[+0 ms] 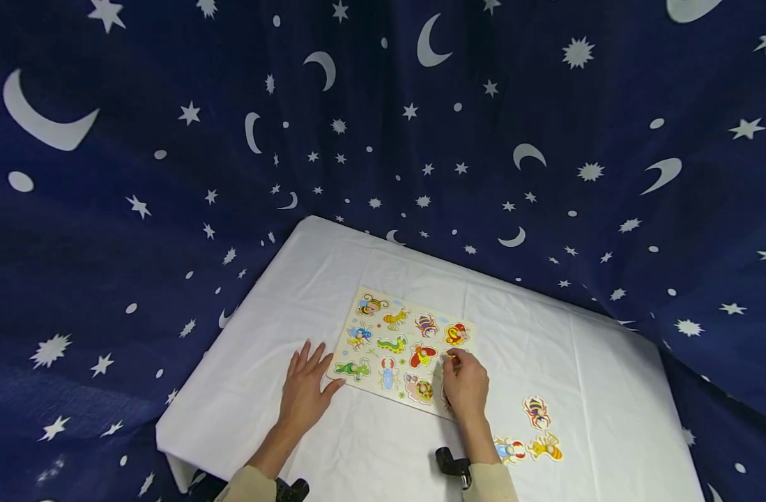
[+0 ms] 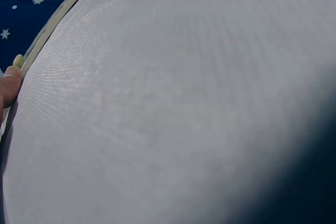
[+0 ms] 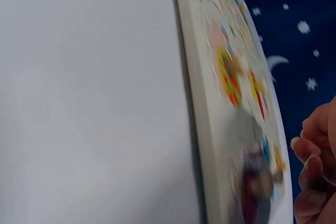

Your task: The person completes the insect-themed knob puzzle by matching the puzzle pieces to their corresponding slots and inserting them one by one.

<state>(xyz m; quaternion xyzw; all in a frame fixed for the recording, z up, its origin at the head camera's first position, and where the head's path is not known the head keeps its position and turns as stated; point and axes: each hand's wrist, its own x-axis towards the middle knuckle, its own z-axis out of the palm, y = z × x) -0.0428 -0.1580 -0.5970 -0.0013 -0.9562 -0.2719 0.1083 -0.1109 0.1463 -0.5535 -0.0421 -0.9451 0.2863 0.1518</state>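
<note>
A wooden peg puzzle board (image 1: pixel 375 353) with colourful insect pictures lies on the white-covered table. My left hand (image 1: pixel 306 390) rests flat beside its near left corner, fingers spread; the thumb (image 2: pixel 11 80) touches the board's edge in the left wrist view. My right hand (image 1: pixel 467 385) hovers over the board's right side with loosely curled fingers (image 3: pixel 314 169) and nothing visible between them. Below those fingers are knobbed pieces, one of them a blurred purple piece (image 3: pixel 257 187). A snail piece (image 1: pixel 419 389) sits left of the right hand, which hides part of the right column.
Loose pieces lie right of my right forearm: a spider (image 1: pixel 537 413), a stag beetle (image 1: pixel 511 450) partly behind the sleeve, and a yellow striped insect (image 1: pixel 546 447). A dark blue curtain (image 1: pixel 383 139) with moons and stars hangs behind the table (image 1: pixel 608 390).
</note>
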